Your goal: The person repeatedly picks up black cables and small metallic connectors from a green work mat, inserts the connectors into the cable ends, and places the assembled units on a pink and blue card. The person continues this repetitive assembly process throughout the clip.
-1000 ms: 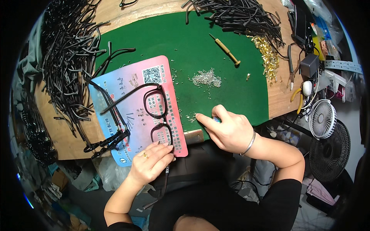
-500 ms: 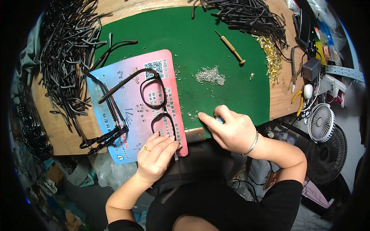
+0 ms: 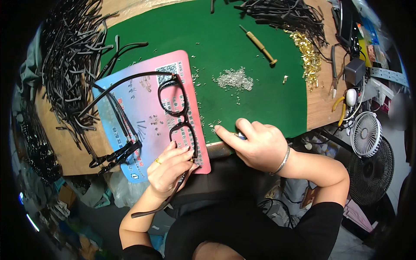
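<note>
My left hand is closed around the lower end of a black eyeglasses frame above a pink-and-blue printed mat. One temple arm stretches away to the left from the frame's far end. The other passes beneath my left hand and points toward me. My right hand rests on the green work surface, its index fingertip at a few tiny loose screws. Its other fingers are curled round a small object with a shiny end, mostly hidden in the palm.
A heap of small silver screws lies mid-surface, with a brass screwdriver beyond it. Gold-coloured pieces are at the right. Black temple arms pile up at the left; assembled frames lie on the mat. A white fan stands at right.
The glasses have turned in my left hand: one temple arm now reaches farther left, the other shows below my wrist. My right index fingertip has shifted slightly left among the loose screws.
</note>
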